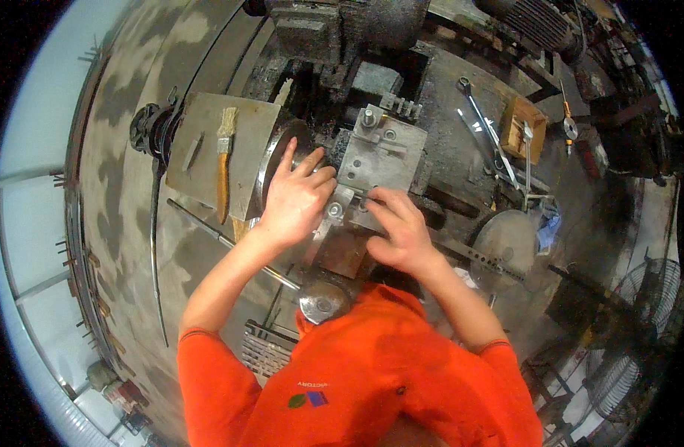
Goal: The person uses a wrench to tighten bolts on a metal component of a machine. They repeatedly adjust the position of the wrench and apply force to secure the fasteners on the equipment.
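Note:
My left hand (301,195) reaches over a round metal disc (267,170), which looks like a lathe chuck. Its fingers are spread, with the index fingertip at the disc's face and the others toward the metal block. My right hand (401,229) rests with its fingertips on the near edge of a bolted metal block (375,165), the thumb apart below them. Between the hands sits a clamp piece with a bolt (334,211). Whatever lies right under the fingertips is hidden. A rusty brown plate (343,253) lies just nearer to me.
Left of the disc, a wood-handled brush (223,165) lies on a flat metal cover (241,141). A long lever (230,242) slants toward a round metal knob (323,301) by my body. Spanners (485,123), a wooden box (536,141) and a round plate (506,238) are at the right.

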### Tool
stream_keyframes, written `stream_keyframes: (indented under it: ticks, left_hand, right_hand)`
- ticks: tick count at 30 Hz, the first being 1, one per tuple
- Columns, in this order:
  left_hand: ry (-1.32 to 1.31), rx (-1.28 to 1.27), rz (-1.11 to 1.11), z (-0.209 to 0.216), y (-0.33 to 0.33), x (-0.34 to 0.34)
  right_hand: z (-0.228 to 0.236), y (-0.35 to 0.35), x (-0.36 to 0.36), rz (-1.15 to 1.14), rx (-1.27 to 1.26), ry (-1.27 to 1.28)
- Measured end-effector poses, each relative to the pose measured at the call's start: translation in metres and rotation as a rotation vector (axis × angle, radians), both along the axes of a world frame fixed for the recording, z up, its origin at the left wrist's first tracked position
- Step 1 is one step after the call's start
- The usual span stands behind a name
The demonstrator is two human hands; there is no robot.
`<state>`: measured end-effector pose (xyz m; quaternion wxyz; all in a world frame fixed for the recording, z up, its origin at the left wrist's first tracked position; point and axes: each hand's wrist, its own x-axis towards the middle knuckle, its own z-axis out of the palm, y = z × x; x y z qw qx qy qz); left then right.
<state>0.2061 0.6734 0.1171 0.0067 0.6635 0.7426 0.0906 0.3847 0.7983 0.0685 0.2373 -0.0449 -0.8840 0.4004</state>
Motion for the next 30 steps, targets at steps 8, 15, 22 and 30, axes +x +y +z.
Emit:
stream_keyframes:
  ticks: [8, 15, 22, 30]
  left_hand:
    - [-0.005, 0.001, -0.003, 0.0, 0.0, -0.002]
    - [-0.034, 0.016, 0.011, 0.002, 0.0, -0.003]
    - [-0.094, 0.148, 0.035, -0.004, 0.002, -0.002]
    - [-0.096, 0.059, 0.026, -0.001, 0.001, -0.004]
  right_hand:
    - [0.003, 0.0, -0.006, -0.022, -0.017, -0.025]
    - [0.006, -0.003, -0.008, -0.043, 0.001, -0.016]
    - [0.006, -0.005, -0.008, -0.058, 0.007, -0.027]
    - [0.005, -0.006, -0.01, -0.061, -0.003, -0.027]
